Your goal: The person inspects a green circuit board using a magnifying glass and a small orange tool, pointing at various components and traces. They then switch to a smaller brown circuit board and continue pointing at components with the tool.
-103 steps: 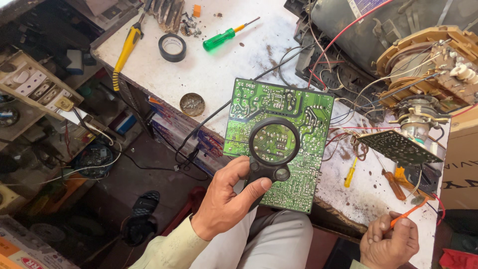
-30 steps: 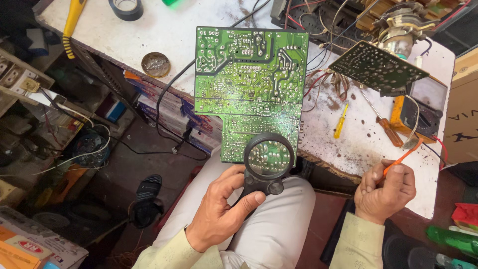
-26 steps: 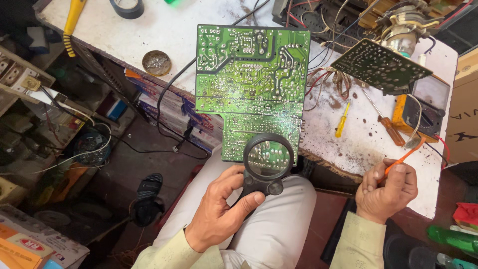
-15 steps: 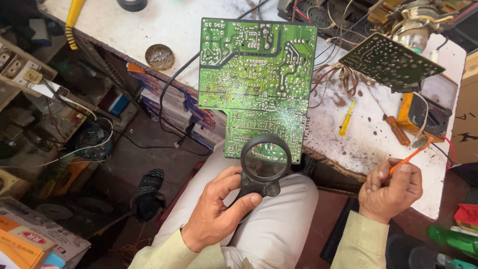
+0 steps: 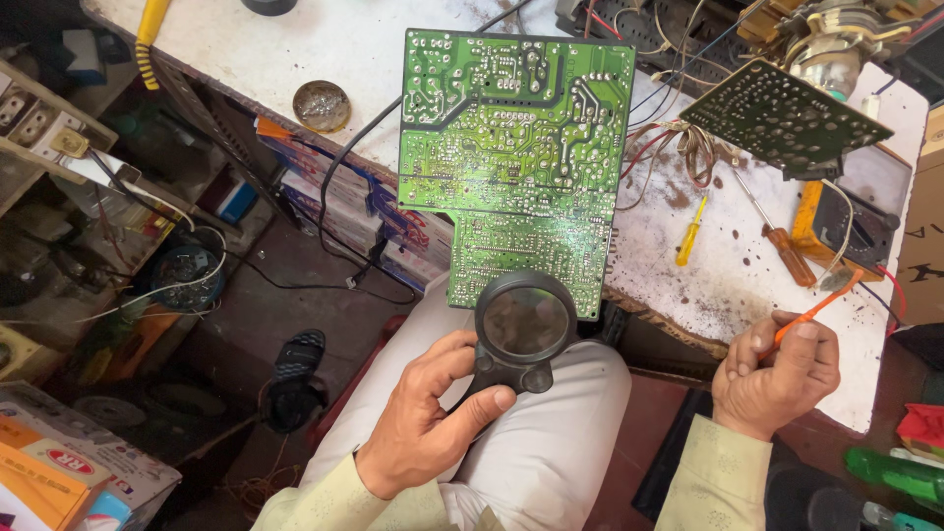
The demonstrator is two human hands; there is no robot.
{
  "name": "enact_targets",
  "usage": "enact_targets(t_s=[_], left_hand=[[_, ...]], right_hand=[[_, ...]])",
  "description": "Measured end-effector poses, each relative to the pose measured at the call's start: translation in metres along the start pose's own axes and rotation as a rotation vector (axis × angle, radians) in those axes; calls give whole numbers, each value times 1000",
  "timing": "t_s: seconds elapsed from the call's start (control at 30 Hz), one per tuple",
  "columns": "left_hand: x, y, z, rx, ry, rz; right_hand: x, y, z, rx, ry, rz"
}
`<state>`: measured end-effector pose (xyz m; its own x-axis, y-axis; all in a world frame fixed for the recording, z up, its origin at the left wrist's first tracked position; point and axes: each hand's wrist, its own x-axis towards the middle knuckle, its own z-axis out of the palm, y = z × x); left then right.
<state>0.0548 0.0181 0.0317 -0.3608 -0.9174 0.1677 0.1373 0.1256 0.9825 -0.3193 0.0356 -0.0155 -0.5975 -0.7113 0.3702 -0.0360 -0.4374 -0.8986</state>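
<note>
At the bench's near edge, the left hand (image 5: 423, 433) clamps a round black magnifying glass (image 5: 524, 324) over the glossy green circuit board (image 5: 516, 157); the right hand (image 5: 777, 379) pinches a thin orange soldering iron (image 5: 816, 312) beside the scorched white top (image 5: 728, 285).

A stained white workbench (image 5: 324, 44) is seen from above, its top pitted with dark marks. Cluttered shelves (image 5: 59, 128) are set at the left. A dark floor (image 5: 246, 324) is strewn with wires and a sandal (image 5: 295, 359).

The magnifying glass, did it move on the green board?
Yes. The magnifying glass slid from the green board middle down to its near edge, toward the person's lap.
</note>
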Motion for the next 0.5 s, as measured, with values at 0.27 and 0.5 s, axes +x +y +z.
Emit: enact_targets(t_s=[0.27,0.5], left_hand=[[-5,-3,-7,7,-10,18],[-8,-5,-13,0,-9,12]], right_hand=[[0,1,-1,0,-2,2],[0,2,-2,2,-3,7]])
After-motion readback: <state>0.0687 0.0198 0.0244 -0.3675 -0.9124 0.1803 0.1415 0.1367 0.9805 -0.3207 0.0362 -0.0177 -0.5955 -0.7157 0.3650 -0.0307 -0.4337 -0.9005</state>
